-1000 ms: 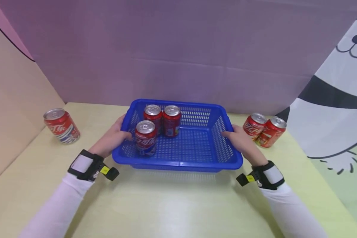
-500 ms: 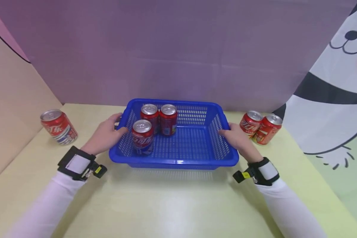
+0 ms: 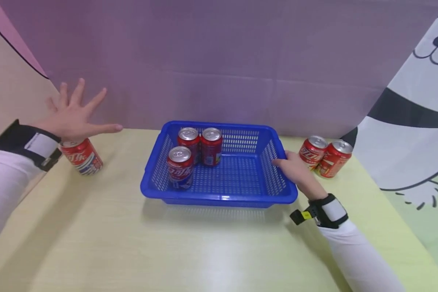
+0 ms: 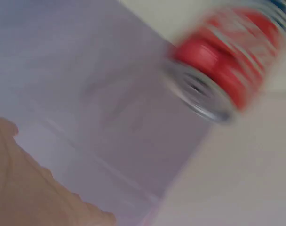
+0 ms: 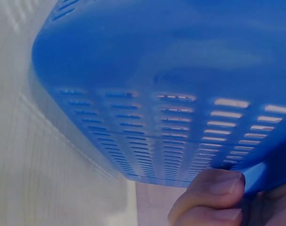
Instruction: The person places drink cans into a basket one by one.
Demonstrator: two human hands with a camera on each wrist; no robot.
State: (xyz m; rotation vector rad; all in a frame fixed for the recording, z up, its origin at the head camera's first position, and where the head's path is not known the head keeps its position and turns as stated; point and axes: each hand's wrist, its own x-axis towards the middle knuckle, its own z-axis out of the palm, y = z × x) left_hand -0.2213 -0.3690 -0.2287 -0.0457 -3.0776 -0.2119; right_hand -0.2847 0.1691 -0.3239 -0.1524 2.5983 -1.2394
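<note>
Lifted off the blue basket (image 3: 220,198), the left grip (image 3: 73,120) is spread near the Coca-Cola can (image 3: 83,158) at nine o'clock and should close gently, the right grip (image 3: 298,172) pinching the basket at three.

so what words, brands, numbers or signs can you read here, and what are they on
"可乐": red metal can at far left
"可口": front red metal can in the blue plastic basket
"可口": left can of the red metal pair at right
Too small or blurred: all finer print, the pair's right can, the basket's two rear cans, the yellow tag on the black wrist camera
</note>
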